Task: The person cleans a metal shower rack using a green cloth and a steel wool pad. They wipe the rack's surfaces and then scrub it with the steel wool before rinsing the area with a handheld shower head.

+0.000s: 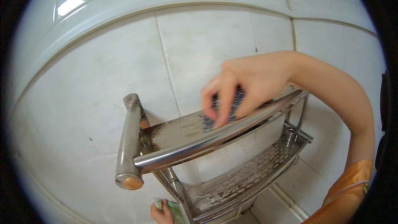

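Note:
My right hand (236,87) reaches in from the right, its fingers curled over a dark, glinting mesh scouring pad (237,103). It presses the pad onto the upper metal shelf (178,130), behind the round front rail (215,139); the fingers are a little blurred. At the lower edge, beside the rack's left post, my left hand (162,213) is closed around a pale green cloth-like thing (175,211), mostly cut off by the frame. Brown grime marks the left end of the upper shelf.
A perforated lower shelf (244,174) with whitish and brown residue sits beneath. The rack's thick left end post (129,149) juts toward me. White wall tiles (112,70) surround the rack, with a raised ledge (186,1) above and a room corner at right.

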`<action>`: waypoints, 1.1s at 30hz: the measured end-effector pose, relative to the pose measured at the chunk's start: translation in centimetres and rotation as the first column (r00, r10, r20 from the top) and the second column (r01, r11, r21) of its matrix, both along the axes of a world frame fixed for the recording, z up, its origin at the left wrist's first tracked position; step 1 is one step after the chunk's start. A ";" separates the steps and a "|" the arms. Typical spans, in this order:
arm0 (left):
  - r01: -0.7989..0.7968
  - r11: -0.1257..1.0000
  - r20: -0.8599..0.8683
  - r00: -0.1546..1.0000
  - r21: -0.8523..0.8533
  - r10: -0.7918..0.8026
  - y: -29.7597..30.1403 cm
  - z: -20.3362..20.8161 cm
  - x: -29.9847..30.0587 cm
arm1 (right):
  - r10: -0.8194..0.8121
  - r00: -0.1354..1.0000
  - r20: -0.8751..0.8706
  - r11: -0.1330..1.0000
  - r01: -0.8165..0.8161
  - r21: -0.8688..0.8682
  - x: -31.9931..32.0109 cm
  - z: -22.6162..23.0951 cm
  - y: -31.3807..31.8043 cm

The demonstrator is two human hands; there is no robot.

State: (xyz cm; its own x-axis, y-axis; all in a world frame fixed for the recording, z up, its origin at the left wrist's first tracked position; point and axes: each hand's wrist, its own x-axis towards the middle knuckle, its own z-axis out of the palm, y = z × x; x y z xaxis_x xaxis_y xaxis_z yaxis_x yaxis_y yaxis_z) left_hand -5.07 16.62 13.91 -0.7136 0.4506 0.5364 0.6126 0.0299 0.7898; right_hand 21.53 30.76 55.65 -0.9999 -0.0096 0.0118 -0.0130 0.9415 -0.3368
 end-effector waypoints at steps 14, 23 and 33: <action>0.031 1.000 -0.003 1.000 -0.003 -0.031 -0.8 1.9 0.7 | -0.424 0.906 0.019 0.904 0.422 0.063 7.4 0.0 2.1; -0.019 0.999 -0.096 0.995 -0.042 0.015 -0.7 0.9 0.2 | -0.556 0.831 -0.036 0.825 0.556 0.095 8.8 0.2 2.3; 0.034 0.997 -0.073 0.997 0.068 -0.029 -0.2 0.3 -0.3 | -0.434 0.548 -0.715 0.704 0.702 0.110 9.8 1.2 -2.7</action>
